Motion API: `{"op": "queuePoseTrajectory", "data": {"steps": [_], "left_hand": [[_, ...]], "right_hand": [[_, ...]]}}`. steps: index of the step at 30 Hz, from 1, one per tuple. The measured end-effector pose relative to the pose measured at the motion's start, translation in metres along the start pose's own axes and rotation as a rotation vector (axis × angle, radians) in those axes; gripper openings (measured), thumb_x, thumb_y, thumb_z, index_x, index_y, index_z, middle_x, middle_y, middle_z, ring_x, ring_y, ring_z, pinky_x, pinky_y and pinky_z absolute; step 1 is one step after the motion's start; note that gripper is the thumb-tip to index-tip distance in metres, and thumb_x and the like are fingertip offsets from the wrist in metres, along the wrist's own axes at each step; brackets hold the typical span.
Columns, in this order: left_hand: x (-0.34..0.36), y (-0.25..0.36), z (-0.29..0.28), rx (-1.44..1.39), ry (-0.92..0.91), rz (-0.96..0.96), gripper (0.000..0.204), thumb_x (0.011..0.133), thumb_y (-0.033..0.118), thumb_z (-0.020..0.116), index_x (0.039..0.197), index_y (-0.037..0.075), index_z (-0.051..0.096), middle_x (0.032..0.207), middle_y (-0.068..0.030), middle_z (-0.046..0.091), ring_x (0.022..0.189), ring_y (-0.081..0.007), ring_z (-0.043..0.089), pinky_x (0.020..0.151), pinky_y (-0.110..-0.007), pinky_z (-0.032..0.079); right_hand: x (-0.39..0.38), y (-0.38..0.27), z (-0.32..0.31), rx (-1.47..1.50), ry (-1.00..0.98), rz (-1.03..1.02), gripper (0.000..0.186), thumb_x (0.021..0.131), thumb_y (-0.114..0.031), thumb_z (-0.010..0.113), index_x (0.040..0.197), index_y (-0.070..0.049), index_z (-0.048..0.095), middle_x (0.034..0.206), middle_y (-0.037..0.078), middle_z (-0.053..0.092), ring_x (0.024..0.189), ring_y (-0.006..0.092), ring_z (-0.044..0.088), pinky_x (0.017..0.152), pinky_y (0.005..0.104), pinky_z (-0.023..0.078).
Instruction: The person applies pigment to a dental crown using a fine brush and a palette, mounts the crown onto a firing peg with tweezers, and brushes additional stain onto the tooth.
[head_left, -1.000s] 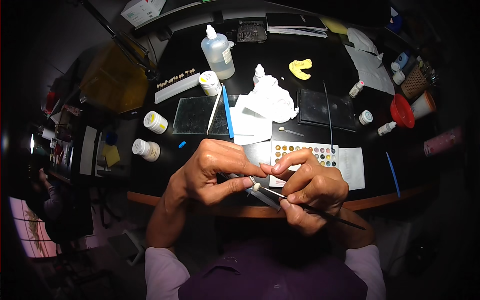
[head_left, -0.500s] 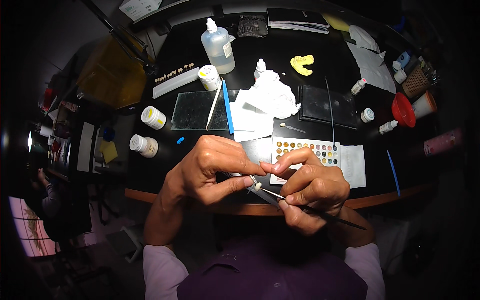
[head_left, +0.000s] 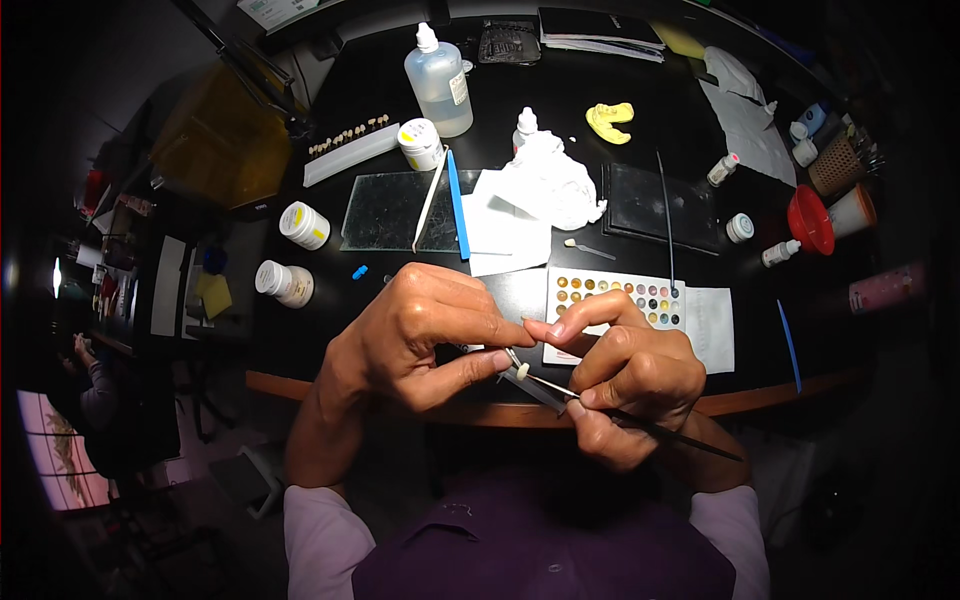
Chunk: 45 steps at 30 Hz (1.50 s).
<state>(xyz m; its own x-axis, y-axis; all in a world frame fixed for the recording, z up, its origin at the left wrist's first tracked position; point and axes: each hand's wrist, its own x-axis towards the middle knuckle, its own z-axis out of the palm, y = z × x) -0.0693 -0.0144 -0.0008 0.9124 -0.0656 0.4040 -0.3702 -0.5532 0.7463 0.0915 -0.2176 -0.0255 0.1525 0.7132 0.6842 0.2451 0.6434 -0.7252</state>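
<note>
Two bare hands meet at the fingertips over the near edge of a black desk (head_left: 520,80), where the left hand (head_left: 430,335) pinches a slim metallic holder (head_left: 514,357) between thumb and forefinger, its other fingers curled close together. At the holder's end, between the two hands, sits a small cream-white tooth-shaped piece (head_left: 522,371). The right hand (head_left: 635,380) pinches a thin brush with a long black handle (head_left: 690,440) between thumb and fingers, its pale tip at the tooth-shaped piece; whether the two touch cannot be told. One finger of that hand reaches across to the left forefinger. Just beyond the right hand lies a white rectangular palette with rows of round coloured wells (head_left: 552,318), beside a folded white paper sheet (head_left: 710,330). Farther back, a flat blue stick (head_left: 457,205) and a slender cream stick (head_left: 430,205) rest across a clear glass plate (head_left: 375,215), near a crumpled white tissue (head_left: 555,190). A yellow horseshoe-shaped dental cast (head_left: 605,123) lies behind, well apart from the hands.
</note>
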Motion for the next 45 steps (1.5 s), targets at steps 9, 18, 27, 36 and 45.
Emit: {"op": "queuePoseTrajectory", "data": {"steps": [9, 18, 27, 36, 45], "left_hand": [[0.0003, -0.0027, 0.0008, 0.002, 0.015, 0.016, 0.019, 0.081, 0.004, 0.079, 0.099, 0.001, 0.082, 0.074, -0.0110, 0.073, 0.064, -0.0241, 0.070, 0.059, -0.034, 0.053], [0.0011, -0.0033, -0.0002, -0.101, 0.011, 0.006, 0.019, 0.083, 0.002, 0.078, 0.101, -0.002, 0.082, 0.079, -0.0141, 0.076, 0.068, -0.0250, 0.073, 0.062, -0.035, 0.054], [0.0022, -0.0055, -0.0024, -0.188, -0.026, 0.002, 0.021, 0.085, 0.003, 0.077, 0.104, -0.004, 0.082, 0.085, -0.0166, 0.079, 0.071, -0.0252, 0.076, 0.066, -0.034, 0.057], [0.0028, -0.0061, -0.0040, -0.192, -0.028, 0.008, 0.021, 0.088, 0.005, 0.076, 0.107, -0.005, 0.082, 0.090, -0.0171, 0.081, 0.075, -0.0247, 0.078, 0.069, -0.033, 0.059], [0.0044, -0.0044, -0.0007, -0.191, -0.027, 0.007, 0.022, 0.088, 0.006, 0.077, 0.108, -0.003, 0.082, 0.085, -0.0163, 0.080, 0.073, -0.0239, 0.077, 0.067, -0.032, 0.057]], "right_hand": [[0.0017, -0.0018, -0.0006, -0.025, -0.016, 0.007, 0.020, 0.072, 0.011, 0.072, 0.080, -0.004, 0.061, 0.079, 0.011, 0.068, 0.107, 0.0342, 0.067, 0.100, 0.0597, 0.064], [-0.0004, -0.0013, -0.0014, -0.010, -0.006, -0.031, 0.020, 0.074, 0.010, 0.072, 0.084, -0.004, 0.061, 0.082, 0.012, 0.069, 0.108, 0.0337, 0.066, 0.098, 0.0570, 0.065], [-0.0019, 0.0015, 0.0072, -0.016, 0.112, -0.084, 0.020, 0.071, 0.010, 0.079, 0.083, -0.002, 0.069, 0.080, 0.010, 0.072, 0.102, 0.0362, 0.073, 0.088, 0.0464, 0.063], [0.0003, 0.0037, 0.0024, -0.049, 0.052, -0.098, 0.023, 0.072, 0.010, 0.079, 0.086, -0.003, 0.068, 0.082, 0.011, 0.071, 0.103, 0.0335, 0.070, 0.090, 0.0471, 0.065], [-0.0033, -0.0007, -0.0010, -0.056, 0.008, -0.076, 0.023, 0.076, 0.009, 0.077, 0.090, -0.004, 0.065, 0.082, 0.013, 0.070, 0.107, 0.0312, 0.066, 0.097, 0.0559, 0.065]]}}
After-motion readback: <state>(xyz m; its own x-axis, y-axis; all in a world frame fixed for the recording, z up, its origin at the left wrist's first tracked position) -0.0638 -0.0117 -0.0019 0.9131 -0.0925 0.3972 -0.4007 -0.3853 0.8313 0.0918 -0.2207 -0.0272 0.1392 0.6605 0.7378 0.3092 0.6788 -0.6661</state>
